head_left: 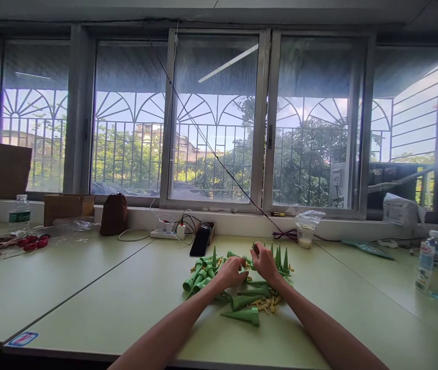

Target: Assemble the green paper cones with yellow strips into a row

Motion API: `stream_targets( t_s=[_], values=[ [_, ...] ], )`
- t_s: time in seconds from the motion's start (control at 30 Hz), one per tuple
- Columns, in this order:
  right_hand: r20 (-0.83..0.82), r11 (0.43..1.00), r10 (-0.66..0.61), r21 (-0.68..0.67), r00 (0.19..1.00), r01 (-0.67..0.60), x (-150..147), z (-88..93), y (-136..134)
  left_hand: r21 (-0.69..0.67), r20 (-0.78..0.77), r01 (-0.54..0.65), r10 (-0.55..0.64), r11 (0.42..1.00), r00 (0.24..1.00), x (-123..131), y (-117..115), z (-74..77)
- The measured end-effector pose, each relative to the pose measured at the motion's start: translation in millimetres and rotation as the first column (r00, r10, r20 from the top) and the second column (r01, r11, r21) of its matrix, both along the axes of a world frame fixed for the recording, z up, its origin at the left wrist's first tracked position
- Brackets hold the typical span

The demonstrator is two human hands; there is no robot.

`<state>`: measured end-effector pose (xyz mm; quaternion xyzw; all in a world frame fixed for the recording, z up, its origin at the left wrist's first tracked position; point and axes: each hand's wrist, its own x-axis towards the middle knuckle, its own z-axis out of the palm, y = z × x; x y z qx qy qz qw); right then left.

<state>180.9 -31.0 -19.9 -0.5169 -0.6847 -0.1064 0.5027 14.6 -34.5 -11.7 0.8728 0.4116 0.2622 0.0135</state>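
A heap of green plastic cones (242, 300) and small yellow pieces (267, 306) lies on the pale green table (126, 298) in front of me. Several cones (282, 258) stand upright at the back of the heap. My left hand (232, 271) rests on the heap with its fingers curled, close to a lying cone. My right hand (265, 262) is raised just beside it, fingers pinched round a small green piece (256, 248). Both forearms reach in from the bottom edge.
A black phone (200, 241) and a power strip (168, 232) lie near the window sill. A brown pouch (114, 214), cardboard boxes (67, 206) and a water bottle (19, 215) stand at the left. Another bottle (430, 264) stands at the right, and a plastic cup (305, 234) behind the heap.
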Motion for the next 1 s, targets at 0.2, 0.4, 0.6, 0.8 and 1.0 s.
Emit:
stream_targets(
  t_s=[0.2,0.4,0.6,0.8,1.0],
  values=[
    [0.037,0.993,-0.027,-0.118,0.999,0.032,2,-1.7,0,-0.035,-0.01,-0.045,0.045,0.998,0.999,0,3,-0.3],
    [0.019,0.989,-0.017,-0.146,1.0,0.02,4,-3.6,2,-0.041,-0.013,-0.062,0.061,0.997,0.998,-2,7,-1.9],
    [0.01,0.989,-0.011,-0.146,1.0,0.012,2,-2.0,0,-0.067,0.019,-0.035,0.036,0.997,0.999,-2,12,-3.3],
    [-0.023,0.987,0.003,-0.162,1.0,-0.007,2,-1.5,-1,-0.062,0.033,-0.012,0.015,0.998,0.999,-2,15,-5.5],
    [-0.024,0.986,-0.014,-0.164,1.0,0.01,2,-0.6,-1,-0.087,0.045,-0.004,0.008,0.996,0.999,-1,8,-0.9]
  ],
)
